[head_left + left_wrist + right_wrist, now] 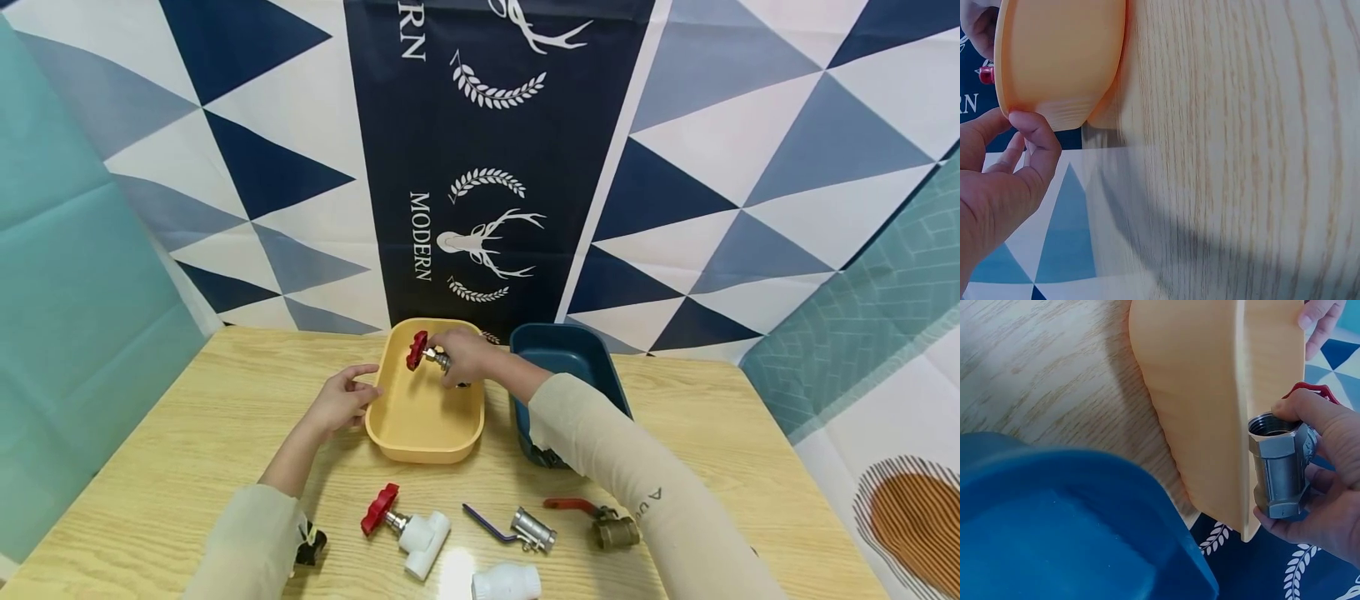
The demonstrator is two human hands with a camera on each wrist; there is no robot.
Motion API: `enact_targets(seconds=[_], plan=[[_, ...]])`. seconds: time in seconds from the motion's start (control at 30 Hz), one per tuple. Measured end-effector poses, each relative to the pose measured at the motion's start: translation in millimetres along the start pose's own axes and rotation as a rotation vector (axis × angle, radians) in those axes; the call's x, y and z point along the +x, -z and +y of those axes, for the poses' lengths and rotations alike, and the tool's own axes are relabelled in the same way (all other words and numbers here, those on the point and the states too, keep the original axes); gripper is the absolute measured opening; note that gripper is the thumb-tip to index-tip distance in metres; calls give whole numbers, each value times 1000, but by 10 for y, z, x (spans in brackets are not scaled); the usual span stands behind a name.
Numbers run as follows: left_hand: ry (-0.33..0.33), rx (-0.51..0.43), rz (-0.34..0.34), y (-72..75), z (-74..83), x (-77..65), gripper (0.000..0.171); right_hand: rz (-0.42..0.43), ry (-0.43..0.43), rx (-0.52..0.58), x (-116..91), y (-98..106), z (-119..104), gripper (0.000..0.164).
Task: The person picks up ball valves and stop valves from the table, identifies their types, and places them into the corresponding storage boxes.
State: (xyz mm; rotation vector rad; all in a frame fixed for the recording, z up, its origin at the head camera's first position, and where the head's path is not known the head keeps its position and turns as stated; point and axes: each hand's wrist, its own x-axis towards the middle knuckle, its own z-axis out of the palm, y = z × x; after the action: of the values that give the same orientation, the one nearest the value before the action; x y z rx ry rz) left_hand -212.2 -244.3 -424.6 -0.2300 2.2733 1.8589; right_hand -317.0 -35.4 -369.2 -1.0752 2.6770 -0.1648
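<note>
Over the yellow bin (423, 455), my right hand (467, 357) grips a metal valve with a red handwheel (417, 350). Its steel body (1279, 472) has a threaded open end, held between thumb and fingers in the right wrist view. My left hand (343, 403) is at the bin's left side. In the left wrist view, thumb and forefinger of the left hand (1016, 169) pinch the bin's rim (1002, 62). Part of the valve is hidden behind the right fingers in the head view.
A dark blue bin (611, 375) stands right of the yellow one, partly behind my right arm. Nearer lie a white valve with red wheel (423, 542), a blue-handled ball valve (532, 529), a red-handled brass ball valve (615, 532), a white fitting (506, 582) and a black object (311, 547).
</note>
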Motion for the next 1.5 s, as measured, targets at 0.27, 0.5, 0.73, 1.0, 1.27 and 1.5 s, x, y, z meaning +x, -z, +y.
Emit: enact_targets(seconds=[0.27, 0.5, 0.73, 1.0, 1.27, 1.5], plan=[[4, -2, 11, 9, -26, 19, 52, -6, 32, 6, 47, -47, 9, 58], [11, -5, 19, 2, -18, 26, 52, 17, 50, 2, 96, -134, 26, 57], [3, -6, 20, 7, 6, 26, 53, -3, 32, -20, 171, -210, 38, 60], [3, -30, 10, 4, -32, 47, 53, -26, 14, -20, 221, -250, 51, 60], [7, -12, 26, -15, -35, 36, 51, -25, 22, -42, 240, -298, 77, 62], [6, -10, 33, 1, -43, 66, 50, -24, 20, -46, 282, -295, 76, 62]])
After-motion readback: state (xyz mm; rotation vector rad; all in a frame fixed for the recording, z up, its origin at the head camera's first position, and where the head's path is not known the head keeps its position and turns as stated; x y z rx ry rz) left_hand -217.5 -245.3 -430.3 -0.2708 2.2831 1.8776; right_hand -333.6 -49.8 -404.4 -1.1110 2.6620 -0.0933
